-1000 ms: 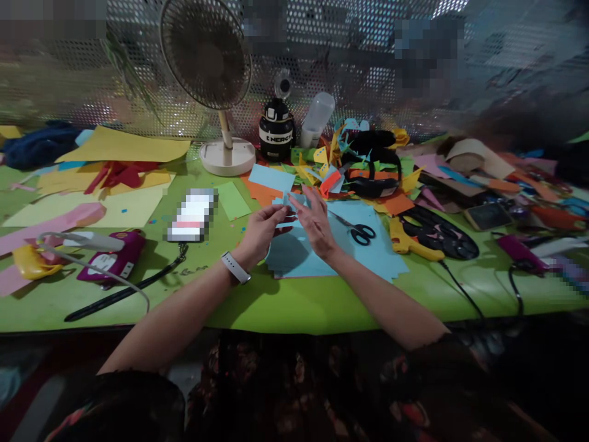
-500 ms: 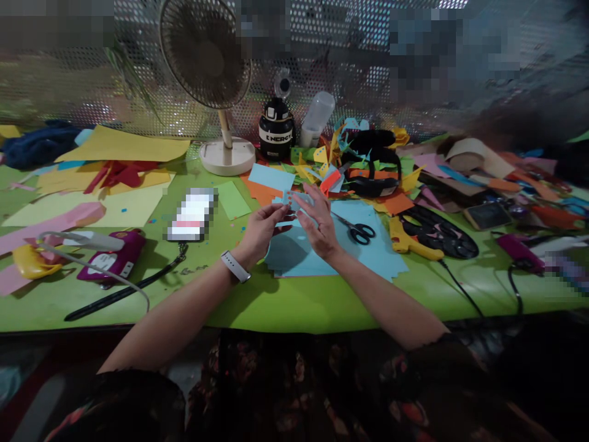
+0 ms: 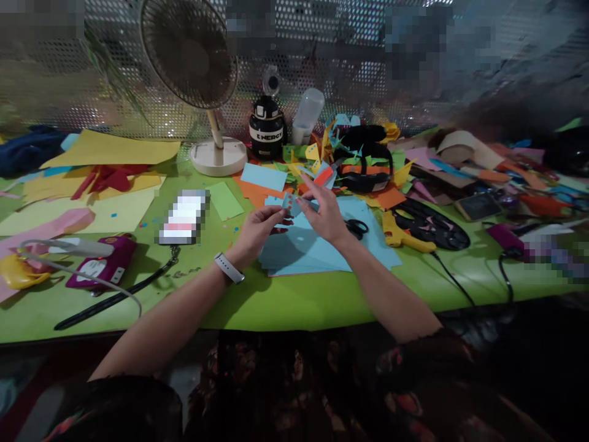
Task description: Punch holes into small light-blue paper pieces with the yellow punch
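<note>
My left hand (image 3: 260,230) pinches a small piece of light-blue paper (image 3: 287,201) with a few orange-red dots on it. Just right of that piece is my right hand (image 3: 326,215), its fingers stretched out and apart. Whether its thumb touches the paper's edge I cannot tell. Beneath both hands lies a stack of light-blue paper sheets (image 3: 304,252). Black-handled scissors (image 3: 358,228) rest on the stack, partly covered by my right hand. Beyond the right fingertips sits an orange-red tool, perhaps a cutter (image 3: 323,177), among scraps.
On the green table (image 3: 285,301) are a phone (image 3: 184,215) with a strap, a purple device (image 3: 103,264), a fan (image 3: 218,156), a black bottle (image 3: 267,132) and a yellow glue gun (image 3: 405,236) with a cord. Coloured paper scraps (image 3: 317,153) pile at the back.
The view has shifted slightly. My right hand has drawn a little right, away from the dotted paper, and covers more of the scissors. My left hand keeps its pinch.
</note>
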The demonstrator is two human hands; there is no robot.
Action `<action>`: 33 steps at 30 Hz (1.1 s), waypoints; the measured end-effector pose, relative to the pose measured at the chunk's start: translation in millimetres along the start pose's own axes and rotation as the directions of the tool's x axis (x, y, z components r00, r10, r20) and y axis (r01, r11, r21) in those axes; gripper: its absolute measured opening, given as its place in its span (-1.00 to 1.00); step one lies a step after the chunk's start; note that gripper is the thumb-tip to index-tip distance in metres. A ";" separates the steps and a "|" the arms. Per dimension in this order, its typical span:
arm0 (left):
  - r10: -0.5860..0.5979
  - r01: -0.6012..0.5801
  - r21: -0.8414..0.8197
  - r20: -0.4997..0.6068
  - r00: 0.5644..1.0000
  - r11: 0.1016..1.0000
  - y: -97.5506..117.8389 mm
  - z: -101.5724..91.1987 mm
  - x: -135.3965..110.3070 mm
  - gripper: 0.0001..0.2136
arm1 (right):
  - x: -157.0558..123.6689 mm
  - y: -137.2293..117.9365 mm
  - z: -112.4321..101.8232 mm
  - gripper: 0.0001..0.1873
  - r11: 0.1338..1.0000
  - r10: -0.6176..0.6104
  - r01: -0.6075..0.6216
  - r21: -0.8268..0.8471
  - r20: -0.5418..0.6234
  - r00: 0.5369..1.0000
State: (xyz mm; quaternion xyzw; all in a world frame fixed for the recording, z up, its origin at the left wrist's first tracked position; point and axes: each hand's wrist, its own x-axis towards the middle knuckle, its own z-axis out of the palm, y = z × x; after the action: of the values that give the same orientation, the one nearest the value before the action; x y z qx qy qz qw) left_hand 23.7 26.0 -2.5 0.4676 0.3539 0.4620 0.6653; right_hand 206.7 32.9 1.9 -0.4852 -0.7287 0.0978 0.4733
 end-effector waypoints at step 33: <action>-0.025 0.028 0.033 -0.081 0.996 0.999 -3.0 0.3 1.6 -0.66 | -3.3 -5.8 3.6 -0.46 0.999 -0.031 0.029 -0.032 -0.039 0.999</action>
State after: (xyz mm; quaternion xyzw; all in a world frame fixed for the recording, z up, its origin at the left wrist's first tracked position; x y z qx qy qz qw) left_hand 25.3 27.0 -5.4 0.4551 0.3945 0.4656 0.6485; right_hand 200.6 28.5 1.5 -0.4834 -0.7278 0.0697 0.4814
